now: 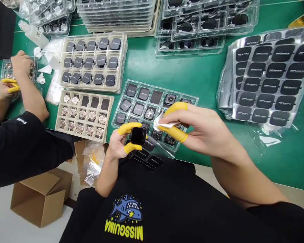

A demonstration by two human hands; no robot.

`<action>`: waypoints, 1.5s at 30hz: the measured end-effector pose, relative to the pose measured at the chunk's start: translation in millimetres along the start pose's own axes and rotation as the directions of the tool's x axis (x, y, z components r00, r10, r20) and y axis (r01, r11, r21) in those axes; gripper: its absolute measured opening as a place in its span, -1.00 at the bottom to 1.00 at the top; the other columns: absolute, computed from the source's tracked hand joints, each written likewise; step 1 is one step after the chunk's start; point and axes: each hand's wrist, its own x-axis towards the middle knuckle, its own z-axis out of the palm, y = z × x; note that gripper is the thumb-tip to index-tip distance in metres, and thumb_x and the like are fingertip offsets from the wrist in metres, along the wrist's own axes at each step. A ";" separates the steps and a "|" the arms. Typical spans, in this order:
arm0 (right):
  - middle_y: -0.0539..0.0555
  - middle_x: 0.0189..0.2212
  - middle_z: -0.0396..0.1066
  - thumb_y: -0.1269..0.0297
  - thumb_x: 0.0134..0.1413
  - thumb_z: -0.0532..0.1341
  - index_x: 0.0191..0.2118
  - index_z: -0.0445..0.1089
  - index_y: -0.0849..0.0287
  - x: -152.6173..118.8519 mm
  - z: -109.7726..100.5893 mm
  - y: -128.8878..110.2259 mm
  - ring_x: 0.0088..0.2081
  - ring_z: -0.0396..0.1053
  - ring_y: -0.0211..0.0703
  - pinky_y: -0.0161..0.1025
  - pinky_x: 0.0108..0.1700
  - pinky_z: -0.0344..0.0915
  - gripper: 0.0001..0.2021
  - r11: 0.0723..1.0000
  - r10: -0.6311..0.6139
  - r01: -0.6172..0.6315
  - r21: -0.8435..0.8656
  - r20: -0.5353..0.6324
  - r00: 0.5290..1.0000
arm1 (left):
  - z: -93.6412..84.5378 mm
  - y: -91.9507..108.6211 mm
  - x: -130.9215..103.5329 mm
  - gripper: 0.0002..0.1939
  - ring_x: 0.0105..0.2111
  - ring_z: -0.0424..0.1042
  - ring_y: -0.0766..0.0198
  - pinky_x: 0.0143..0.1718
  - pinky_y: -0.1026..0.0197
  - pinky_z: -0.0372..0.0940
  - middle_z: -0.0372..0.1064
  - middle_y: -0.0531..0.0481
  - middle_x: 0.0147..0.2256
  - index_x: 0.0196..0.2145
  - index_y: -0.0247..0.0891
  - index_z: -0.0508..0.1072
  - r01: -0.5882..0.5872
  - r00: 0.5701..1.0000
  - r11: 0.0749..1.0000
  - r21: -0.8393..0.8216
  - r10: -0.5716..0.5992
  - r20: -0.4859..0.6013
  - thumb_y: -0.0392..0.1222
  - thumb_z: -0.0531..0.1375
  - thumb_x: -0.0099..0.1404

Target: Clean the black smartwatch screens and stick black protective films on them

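Observation:
Between the yellow-cotted thumb and finger of my left hand (120, 140) is a square smartwatch face (138, 136), its dark glossy screen turned up. My right hand (192, 125), also in yellow finger cots, pinches a folded white wipe (163, 123) a little to the right of the watch, apart from it. Beneath both hands lies a clear plastic tray (135, 83) of watch faces, some under dark printed films and some showing round-sensor backs. A sheet of dark square films (155, 160) hangs at the table's near edge, partly behind the watch.
Left of the tray are a beige tray (84, 130) of round watches and a stack of filled trays (92, 54). More trays (205, 23) stand at the back. Film sheets (264, 79) lie right. A co-worker's arm (31, 87) works at left, above a cardboard box (38, 202).

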 end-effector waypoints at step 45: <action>0.08 -0.19 0.67 0.27 0.48 0.28 -0.06 0.60 0.00 -77.1 -26.6 21.5 -0.25 0.59 -0.07 -0.16 -0.23 0.41 -0.89 0.929 0.267 -0.272 -0.251 -0.057 0.962 | -12.5 3.0 -6.5 -0.32 -0.21 0.83 0.07 -0.17 0.19 0.71 0.75 -0.12 -0.03 0.36 -0.12 0.58 -0.232 0.965 0.959 0.163 0.248 -0.086 0.07 0.56 0.37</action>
